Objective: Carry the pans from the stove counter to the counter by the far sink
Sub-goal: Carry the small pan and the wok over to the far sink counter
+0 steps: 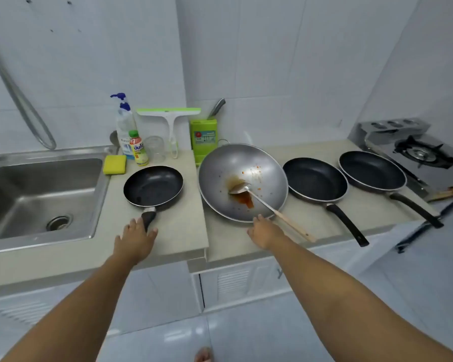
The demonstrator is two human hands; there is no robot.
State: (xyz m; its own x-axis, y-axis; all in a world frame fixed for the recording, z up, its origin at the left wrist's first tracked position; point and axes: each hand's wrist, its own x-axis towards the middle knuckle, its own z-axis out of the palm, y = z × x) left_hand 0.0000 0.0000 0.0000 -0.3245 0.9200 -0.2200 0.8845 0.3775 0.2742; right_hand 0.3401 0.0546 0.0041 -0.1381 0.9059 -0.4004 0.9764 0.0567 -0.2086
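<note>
A small black frying pan (153,185) sits on the counter beside the sink, its handle pointing toward me. My left hand (135,237) lies over the end of that handle, fingers spread. To its right sits a large steel wok (242,181) with red sauce stains and a wooden-handled ladle (266,205) resting in it. My right hand (266,232) is at the wok's near rim, beside the ladle handle, holding nothing that I can see. Two more black frying pans (315,178) (372,169) lie further right, near the gas stove (419,155).
A steel sink (37,194) is at the left. Behind the small pan stand a yellow sponge (114,164), soap bottles (126,126), a glass, a squeegee (169,113) and a green knife holder (203,138). White cabinets and a tiled floor are below.
</note>
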